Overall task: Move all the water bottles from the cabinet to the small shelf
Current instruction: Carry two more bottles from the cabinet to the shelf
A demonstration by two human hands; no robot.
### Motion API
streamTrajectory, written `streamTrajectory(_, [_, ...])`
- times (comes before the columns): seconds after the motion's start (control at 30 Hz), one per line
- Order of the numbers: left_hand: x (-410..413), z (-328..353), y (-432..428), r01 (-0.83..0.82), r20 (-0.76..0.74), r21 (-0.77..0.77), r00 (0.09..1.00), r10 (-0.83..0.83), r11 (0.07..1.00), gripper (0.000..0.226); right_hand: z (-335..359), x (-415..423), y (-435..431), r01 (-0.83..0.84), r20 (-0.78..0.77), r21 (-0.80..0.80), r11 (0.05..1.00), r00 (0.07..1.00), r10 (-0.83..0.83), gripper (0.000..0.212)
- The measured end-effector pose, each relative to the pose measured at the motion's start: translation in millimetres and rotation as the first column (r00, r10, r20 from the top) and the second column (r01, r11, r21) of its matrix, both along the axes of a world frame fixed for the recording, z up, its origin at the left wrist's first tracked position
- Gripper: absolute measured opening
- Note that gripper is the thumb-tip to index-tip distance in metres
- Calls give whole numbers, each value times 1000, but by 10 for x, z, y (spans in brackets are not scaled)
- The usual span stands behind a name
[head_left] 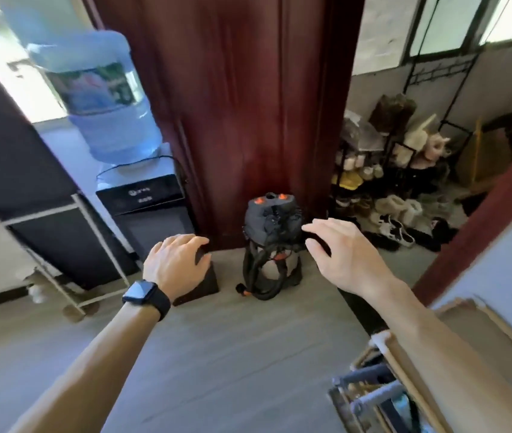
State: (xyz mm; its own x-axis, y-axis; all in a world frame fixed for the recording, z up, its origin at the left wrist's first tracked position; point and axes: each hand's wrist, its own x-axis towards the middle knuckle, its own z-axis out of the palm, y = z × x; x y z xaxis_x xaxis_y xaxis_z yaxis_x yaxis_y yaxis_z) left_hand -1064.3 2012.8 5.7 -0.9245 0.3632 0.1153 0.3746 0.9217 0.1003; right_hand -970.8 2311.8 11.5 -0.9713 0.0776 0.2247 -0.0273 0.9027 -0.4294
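Both my arms reach forward over a grey floor, and the picture is blurred by motion. My left hand [175,260], with a black smartwatch on its wrist, hangs with loosely curled fingers and holds nothing. My right hand [342,248] is spread, fingers relaxed, also empty. At the bottom right corner a small wooden shelf [410,370] with bars shows partly. I see no small water bottles and no cabinet that I can tell.
A water dispenser [145,210] with a large blue jug [98,95] stands left of a dark red door [248,104]. A black and orange device [272,245] sits on the floor by the door. A white-framed cart [70,245] is left, a shoe rack [389,182] right.
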Motion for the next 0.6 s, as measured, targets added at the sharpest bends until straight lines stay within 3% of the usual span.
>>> streamTrajectory(0.17, [455,334,-1815,-319,-66,49,944,322,946,37,408,-483,-1761,-300,-77,-3,954,951,299,36])
streamTrajectory(0.3, [1067,470,-3368,-524,-107,16,846,522,852,39,657,-508,-3404,-525,-128,18,851,843,523,36])
streamTrajectory(0.6, [2684,891,-6300,-842,-187,-22,533,825,539,46,976,-26,-6784,-814,-141,94,573,559,817,44])
